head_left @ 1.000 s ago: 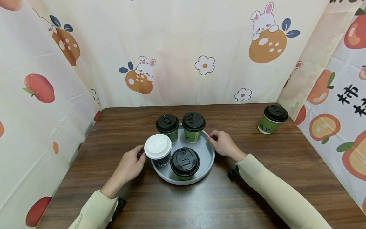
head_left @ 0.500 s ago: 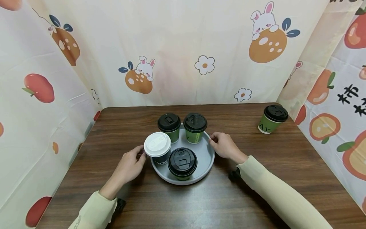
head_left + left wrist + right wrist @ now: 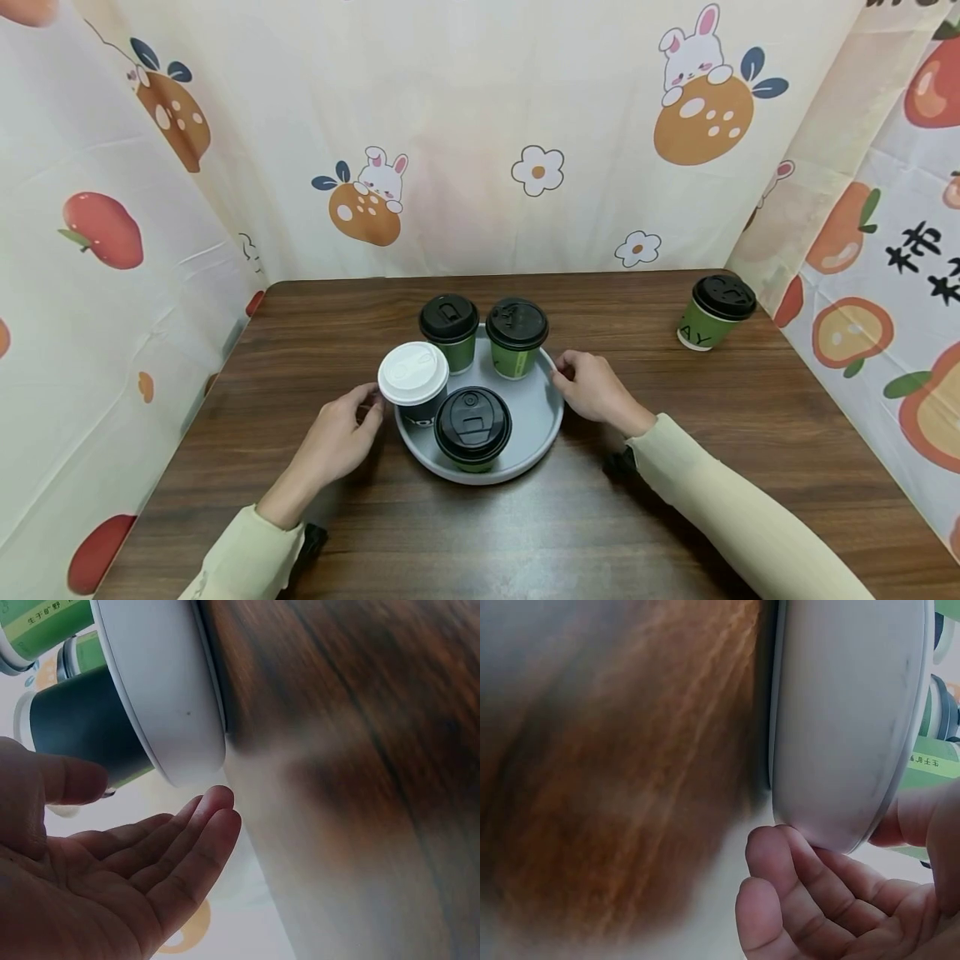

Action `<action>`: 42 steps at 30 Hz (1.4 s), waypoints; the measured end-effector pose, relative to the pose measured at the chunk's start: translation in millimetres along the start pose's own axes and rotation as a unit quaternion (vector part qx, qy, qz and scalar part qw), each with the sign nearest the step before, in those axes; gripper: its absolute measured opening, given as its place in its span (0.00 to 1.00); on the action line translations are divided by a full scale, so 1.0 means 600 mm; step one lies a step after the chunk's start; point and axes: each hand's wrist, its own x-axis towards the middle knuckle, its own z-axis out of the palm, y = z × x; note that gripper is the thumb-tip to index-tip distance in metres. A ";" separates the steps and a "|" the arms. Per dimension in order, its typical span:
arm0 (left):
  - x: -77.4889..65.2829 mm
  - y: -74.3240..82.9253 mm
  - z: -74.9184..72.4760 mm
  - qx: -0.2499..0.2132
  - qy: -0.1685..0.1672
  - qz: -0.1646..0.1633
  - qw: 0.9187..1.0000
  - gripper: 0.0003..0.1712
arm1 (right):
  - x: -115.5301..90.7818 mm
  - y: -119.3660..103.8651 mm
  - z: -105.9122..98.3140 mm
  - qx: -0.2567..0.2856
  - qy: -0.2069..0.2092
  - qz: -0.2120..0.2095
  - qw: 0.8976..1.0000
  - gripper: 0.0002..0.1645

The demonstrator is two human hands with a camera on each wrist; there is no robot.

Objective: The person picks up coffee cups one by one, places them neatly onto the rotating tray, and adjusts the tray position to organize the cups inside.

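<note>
A round grey turntable [image 3: 536,421] bears several lidded paper coffee cups. Two green cups with black lids, the left one [image 3: 449,321] and the right one [image 3: 517,327], stand at its back. A dark cup with a white lid [image 3: 413,375] is at the left, and a black-lidded green cup [image 3: 473,427] at the front. My right hand [image 3: 598,392] pinches the right rim, its thumb over the edge and fingertips against the side wall [image 3: 847,720]. My left hand [image 3: 127,862] has loosely extended fingers just off the left side, its thumb near the dark cup.
Another green cup with a black lid [image 3: 714,312] stands apart at the back right of the brown wooden table [image 3: 465,550]. Printed cloth curtains [image 3: 465,100] enclose the back and both sides.
The turntable has turned clockwise in place: the back cups shift right, the front cup left, the white-lidded cup slightly back. My right hand moves slightly toward me along the rim; the left barely moves.
</note>
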 end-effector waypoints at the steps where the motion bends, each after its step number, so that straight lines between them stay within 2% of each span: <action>1: 0.000 0.000 0.000 0.000 0.000 0.000 1.000 0.21 | -0.001 -0.001 0.000 -0.003 0.000 0.000 1.000 0.10; 18: -0.002 0.002 0.002 0.000 0.001 0.006 1.000 0.22 | -0.022 -0.004 0.002 -0.046 0.016 -0.010 0.999 0.06; 42: -0.004 0.009 0.009 -0.012 0.003 0.015 1.000 0.24 | -0.053 -0.008 0.010 -0.070 0.018 -0.011 0.997 0.06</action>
